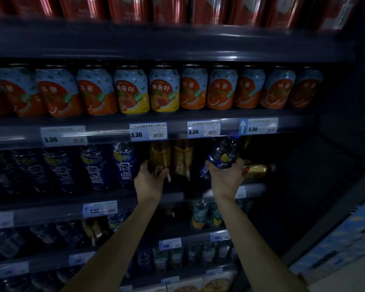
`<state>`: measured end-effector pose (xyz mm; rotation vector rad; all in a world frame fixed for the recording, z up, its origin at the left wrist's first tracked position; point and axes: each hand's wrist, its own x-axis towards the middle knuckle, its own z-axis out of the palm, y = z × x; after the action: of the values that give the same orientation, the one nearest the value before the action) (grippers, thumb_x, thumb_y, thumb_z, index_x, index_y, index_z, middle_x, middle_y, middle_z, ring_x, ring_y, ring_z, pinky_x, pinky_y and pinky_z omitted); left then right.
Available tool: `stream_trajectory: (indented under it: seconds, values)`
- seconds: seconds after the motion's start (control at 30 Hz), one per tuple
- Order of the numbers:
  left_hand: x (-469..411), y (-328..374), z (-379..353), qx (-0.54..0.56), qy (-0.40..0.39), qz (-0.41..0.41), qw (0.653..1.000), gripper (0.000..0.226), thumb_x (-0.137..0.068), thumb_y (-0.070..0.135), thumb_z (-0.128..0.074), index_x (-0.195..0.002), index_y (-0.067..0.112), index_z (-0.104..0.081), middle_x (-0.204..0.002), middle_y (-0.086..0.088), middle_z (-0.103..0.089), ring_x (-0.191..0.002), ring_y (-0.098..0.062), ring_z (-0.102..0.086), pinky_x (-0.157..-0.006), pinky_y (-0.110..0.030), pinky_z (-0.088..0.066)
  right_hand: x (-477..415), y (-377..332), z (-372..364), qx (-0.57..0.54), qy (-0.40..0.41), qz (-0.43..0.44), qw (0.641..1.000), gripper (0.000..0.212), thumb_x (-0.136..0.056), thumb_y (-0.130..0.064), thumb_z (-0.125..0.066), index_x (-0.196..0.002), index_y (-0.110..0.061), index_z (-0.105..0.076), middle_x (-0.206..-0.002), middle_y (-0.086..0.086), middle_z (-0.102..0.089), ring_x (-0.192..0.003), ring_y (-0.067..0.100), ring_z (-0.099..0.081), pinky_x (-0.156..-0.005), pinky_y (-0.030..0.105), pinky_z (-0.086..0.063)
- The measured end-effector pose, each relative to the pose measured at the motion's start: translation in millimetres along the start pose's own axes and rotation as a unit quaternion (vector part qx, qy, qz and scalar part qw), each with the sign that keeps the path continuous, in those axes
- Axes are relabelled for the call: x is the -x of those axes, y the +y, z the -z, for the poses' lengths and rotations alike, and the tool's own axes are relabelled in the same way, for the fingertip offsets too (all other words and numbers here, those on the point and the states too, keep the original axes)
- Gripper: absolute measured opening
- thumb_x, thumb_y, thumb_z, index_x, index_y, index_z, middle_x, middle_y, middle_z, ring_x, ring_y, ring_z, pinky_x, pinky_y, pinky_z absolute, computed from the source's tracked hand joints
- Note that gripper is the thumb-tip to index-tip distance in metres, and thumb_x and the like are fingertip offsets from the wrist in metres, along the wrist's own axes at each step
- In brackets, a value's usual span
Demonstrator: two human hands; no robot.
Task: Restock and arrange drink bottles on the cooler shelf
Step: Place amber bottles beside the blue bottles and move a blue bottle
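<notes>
The shelf [259, 187] lies open right of the right hand [226, 178], past a fallen gold bottle [258, 170] just beside it; an amber bottle [182, 159] stands just left.

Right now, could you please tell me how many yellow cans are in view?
2. The left yellow can and the right yellow can stand side by side above one 3.30 price tag. Others may hide behind.

Red cans [126, 7] fill the top shelf. The orange cans [57, 91] are pale blue with green leaf specks over orange, and two peach cans [132, 91] end in yellow. Blue bottles [124, 163] carry white characters and a yellow patch, like the tilted bottle [221, 157]. The amber bottle [159, 157] and its neighbour are golden-brown. Price tags [149, 131] are white with blue edges.
</notes>
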<state>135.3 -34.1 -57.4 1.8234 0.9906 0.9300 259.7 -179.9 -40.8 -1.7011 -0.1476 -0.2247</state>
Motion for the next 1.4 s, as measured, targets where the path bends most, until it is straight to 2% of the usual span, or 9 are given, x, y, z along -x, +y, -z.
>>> stream_trajectory:
  seconds: [0.07, 0.2, 0.37, 0.57, 0.7, 0.87, 0.93, 1.17, 1.4]
  values:
    - [0, 0, 0, -0.006, 0.000, 0.000, 1.000, 0.074, -0.077, 0.037, -0.078, -0.136, 0.007, -0.046, -0.116, -0.008, -0.066, -0.101, -0.020, -0.063, -0.081, -0.025, -0.051, 2, 0, 0, -0.001, -0.004, 0.001, 1.000, 0.072, -0.064, -0.027, -0.089, -0.121, -0.011, -0.048, -0.093, -0.009, -0.058, -0.082, 0.009, -0.057, -0.072, 0.014, -0.042]
    - [1, -1, 0, 0.001, 0.004, 0.002, 1.000, 0.077, -0.077, 0.036, -0.078, -0.140, 0.009, -0.042, -0.118, -0.008, -0.065, -0.104, -0.020, -0.061, -0.080, -0.021, -0.045, 8, 3, -1, -0.026, -0.013, 0.006, 1.000, 0.065, -0.065, -0.023, -0.089, -0.112, -0.022, -0.044, -0.087, -0.021, -0.053, -0.071, -0.009, -0.052, -0.062, -0.007, -0.034]
    - [0, -3, 0, -0.003, 0.002, -0.002, 1.000, 0.076, -0.077, 0.038, -0.077, -0.139, 0.010, -0.043, -0.117, -0.008, -0.065, -0.103, -0.020, -0.061, -0.078, -0.022, -0.045, 18, 9, 2, -0.064, -0.003, 0.015, 0.998, 0.066, -0.062, -0.022, -0.089, -0.109, -0.028, -0.042, -0.090, -0.030, -0.051, -0.076, -0.022, -0.052, -0.067, -0.009, -0.033]
    - [0, -3, 1, -0.018, 0.006, 0.008, 1.000, 0.076, -0.076, 0.042, -0.077, -0.137, 0.010, -0.045, -0.112, -0.007, -0.066, -0.084, -0.008, -0.057, -0.073, -0.021, -0.044, 26, 23, 9, -0.113, 0.010, 0.009, 0.993, 0.077, -0.061, -0.023, -0.090, -0.124, -0.025, -0.044, -0.109, -0.021, -0.062, -0.100, 0.000, -0.064, -0.091, 0.018, -0.050]
    - [-4, -3, 0, -0.016, -0.003, 0.007, 1.000, 0.077, -0.074, 0.043, -0.078, -0.136, 0.011, -0.047, -0.119, -0.007, -0.064, -0.101, -0.014, -0.058, -0.078, -0.021, -0.043, 32, 19, 15, -0.146, 0.025, 0.014, 0.989, 0.075, -0.061, -0.025, -0.089, -0.119, -0.042, -0.045, -0.111, -0.016, -0.064, -0.102, 0.002, -0.064, -0.088, 0.017, -0.052]
    - [1, 6, -11, -0.009, -0.009, -0.004, 1.000, 0.072, -0.074, 0.040, -0.080, -0.133, 0.009, -0.051, -0.077, 0.015, -0.057, -0.064, 0.005, -0.051, -0.054, -0.009, -0.039, 31, 8, 26, -0.139, 0.026, 0.031, 0.989, 0.065, -0.062, -0.023, -0.090, -0.106, -0.042, -0.046, -0.102, -0.019, -0.063, -0.093, -0.007, -0.063, -0.079, 0.007, -0.049]
    - [3, 8, -17, -0.005, -0.008, -0.006, 1.000, 0.069, -0.074, 0.038, -0.080, -0.130, 0.008, -0.053, -0.076, 0.016, -0.054, -0.061, 0.006, -0.048, -0.052, -0.010, -0.038, 28, 7, 31, -0.136, 0.029, 0.038, 0.989, 0.064, -0.062, -0.019, -0.090, -0.106, -0.036, -0.047, -0.098, -0.018, -0.064, -0.087, -0.010, -0.064, -0.073, 0.003, -0.047]
    - [8, 17, -36, 0.018, -0.011, -0.010, 1.000, 0.067, -0.075, 0.035, -0.080, -0.131, 0.010, -0.052, -0.109, -0.008, -0.068, -0.093, -0.019, -0.064, -0.075, -0.033, -0.056, 28, 5, 45, -0.119, 0.014, 0.032, 0.992, 0.058, -0.055, -0.042, -0.086, -0.094, -0.054, -0.046, -0.096, -0.015, -0.066, -0.088, -0.001, -0.065, -0.076, 0.014, -0.050]
    - [10, 18, -36, 0.009, -0.021, -0.008, 1.000, 0.069, -0.077, 0.037, -0.078, -0.134, 0.010, -0.049, -0.114, -0.010, -0.066, -0.100, -0.022, -0.063, -0.082, -0.039, -0.056, 31, 8, 45, -0.102, -0.007, 0.030, 0.994, 0.058, -0.055, -0.040, -0.088, -0.096, -0.045, -0.048, -0.093, -0.016, -0.066, -0.087, -0.002, -0.065, -0.080, 0.026, -0.054]
